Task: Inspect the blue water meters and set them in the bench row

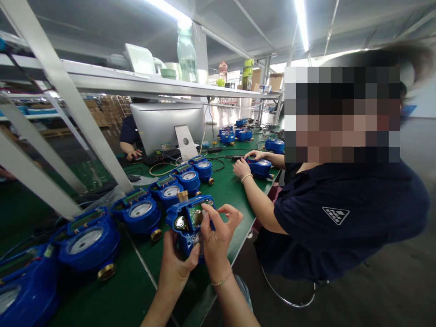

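At the far left, a row of blue water meters [89, 240] is laid out along the green bench [235, 190], running away toward a computer monitor [163, 125] under a grey shelf [143, 84]. Nearer the middle, one open blue meter [189, 225] is held up off the bench, just in front of the row, its brass fitting [182, 196] pointing upward and its long axis standing roughly upright, tilted a little toward the camera. The left hand [177, 265] is wrapped around the lower part of this meter from below, the thumb pressed against its bottom edge, so the body is gripped firmly and carried by that hand. Just to the right, the right hand [218, 238] is raised beside the meter with the wrist bent; its thumb and forefinger are pinched together at the exposed green board [195, 214] in the open top, while the remaining fingers are spread clear. Whether a small part is pinched between those fingertips cannot be told. The meter therefore lies directly above the left hand's grip and just left of the right hand, which is the nearer one to the open compartment. Further right, a co-worker in a dark shirt [340, 218] is seated at the bench edge, both of that person's hands [242, 169] resting on another blue meter [260, 167], well apart from the held one.
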The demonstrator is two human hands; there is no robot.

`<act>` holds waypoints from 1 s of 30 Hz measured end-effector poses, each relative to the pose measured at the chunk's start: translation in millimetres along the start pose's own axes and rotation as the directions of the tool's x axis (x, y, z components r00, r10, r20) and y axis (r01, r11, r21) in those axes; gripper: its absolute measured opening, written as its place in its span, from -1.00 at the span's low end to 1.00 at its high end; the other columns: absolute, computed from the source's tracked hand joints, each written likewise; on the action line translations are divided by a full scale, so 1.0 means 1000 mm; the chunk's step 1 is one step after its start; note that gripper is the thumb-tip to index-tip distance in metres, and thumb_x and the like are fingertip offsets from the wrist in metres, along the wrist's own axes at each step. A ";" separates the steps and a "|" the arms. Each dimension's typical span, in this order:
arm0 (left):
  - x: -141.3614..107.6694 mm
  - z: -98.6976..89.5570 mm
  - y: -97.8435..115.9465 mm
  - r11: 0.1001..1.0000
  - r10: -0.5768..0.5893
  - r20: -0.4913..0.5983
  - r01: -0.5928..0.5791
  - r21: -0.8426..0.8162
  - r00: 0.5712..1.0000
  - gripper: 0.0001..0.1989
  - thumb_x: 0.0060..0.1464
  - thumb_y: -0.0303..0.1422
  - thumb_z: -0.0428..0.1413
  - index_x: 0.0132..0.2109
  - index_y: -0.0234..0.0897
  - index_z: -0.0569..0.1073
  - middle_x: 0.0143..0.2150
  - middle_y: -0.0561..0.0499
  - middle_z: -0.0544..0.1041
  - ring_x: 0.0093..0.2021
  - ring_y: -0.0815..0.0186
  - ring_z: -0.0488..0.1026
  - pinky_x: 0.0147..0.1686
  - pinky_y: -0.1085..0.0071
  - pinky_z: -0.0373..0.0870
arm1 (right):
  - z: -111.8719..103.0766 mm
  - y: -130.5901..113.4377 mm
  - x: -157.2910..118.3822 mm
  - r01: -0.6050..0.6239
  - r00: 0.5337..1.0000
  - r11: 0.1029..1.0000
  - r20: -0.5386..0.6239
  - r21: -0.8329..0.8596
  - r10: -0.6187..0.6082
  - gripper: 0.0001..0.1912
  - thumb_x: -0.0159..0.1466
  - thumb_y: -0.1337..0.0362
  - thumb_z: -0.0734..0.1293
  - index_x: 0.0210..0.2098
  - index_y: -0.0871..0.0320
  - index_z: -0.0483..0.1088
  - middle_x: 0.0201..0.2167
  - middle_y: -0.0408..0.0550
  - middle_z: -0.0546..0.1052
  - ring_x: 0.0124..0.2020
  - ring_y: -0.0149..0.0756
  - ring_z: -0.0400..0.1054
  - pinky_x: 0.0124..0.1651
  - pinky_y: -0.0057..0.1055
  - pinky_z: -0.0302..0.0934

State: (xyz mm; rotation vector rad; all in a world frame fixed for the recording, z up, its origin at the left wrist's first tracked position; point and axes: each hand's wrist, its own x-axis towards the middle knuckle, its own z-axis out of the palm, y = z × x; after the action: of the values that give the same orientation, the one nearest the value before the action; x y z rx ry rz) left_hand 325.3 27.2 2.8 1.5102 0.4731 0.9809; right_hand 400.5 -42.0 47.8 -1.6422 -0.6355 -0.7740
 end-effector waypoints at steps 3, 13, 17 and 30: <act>0.001 0.000 -0.001 1.000 0.008 0.007 -0.008 -0.006 1.000 -0.47 -0.17 -0.27 0.27 -0.05 -0.21 0.27 -0.12 -0.07 0.44 -0.14 0.18 0.45 -0.20 0.36 0.44 | -0.001 -0.001 0.000 0.055 0.998 0.998 0.037 0.026 -0.056 -0.76 0.35 0.30 0.27 -0.10 -0.13 0.52 -0.20 -0.07 0.21 -0.11 -0.20 0.14 -0.02 -0.18 0.07; 0.001 -0.004 -0.002 1.000 -0.009 0.012 0.008 0.011 1.000 -0.50 -0.14 -0.26 0.27 -0.05 -0.20 0.27 -0.13 -0.05 0.46 -0.17 0.18 0.47 -0.22 0.36 0.44 | 0.005 -0.003 0.001 -0.022 1.000 0.999 0.003 -0.033 0.022 -0.72 0.35 0.36 0.27 -0.04 -0.09 0.49 -0.19 -0.05 0.22 -0.08 -0.19 0.11 0.00 -0.17 0.07; 0.001 -0.004 -0.002 1.000 -0.011 0.007 0.010 0.027 1.000 -0.47 -0.14 -0.25 0.27 -0.02 -0.20 0.26 -0.10 -0.07 0.44 -0.10 0.16 0.46 -0.17 0.35 0.44 | 0.006 -0.004 0.001 -0.040 0.999 0.998 0.002 -0.055 0.041 -0.70 0.35 0.36 0.26 0.00 -0.09 0.47 -0.18 -0.03 0.23 -0.08 -0.16 0.10 0.02 -0.13 0.05; 0.004 -0.001 -0.008 0.997 -0.061 -0.034 0.060 -0.047 0.998 -0.36 -0.27 -0.25 0.33 -0.01 -0.18 0.28 -0.10 -0.05 0.43 -0.10 0.18 0.43 -0.18 0.41 0.43 | 0.002 -0.003 0.002 -0.006 0.993 0.993 0.115 0.116 -0.008 -0.69 0.35 0.32 0.25 -0.04 -0.22 0.47 -0.17 -0.09 0.22 -0.08 -0.20 0.13 0.02 -0.18 0.06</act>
State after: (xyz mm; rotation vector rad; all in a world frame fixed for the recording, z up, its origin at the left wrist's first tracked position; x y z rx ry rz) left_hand 328.6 32.6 -3.6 1.4315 0.5153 0.9664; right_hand 399.7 -39.3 50.6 -1.5875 -0.7494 -0.6344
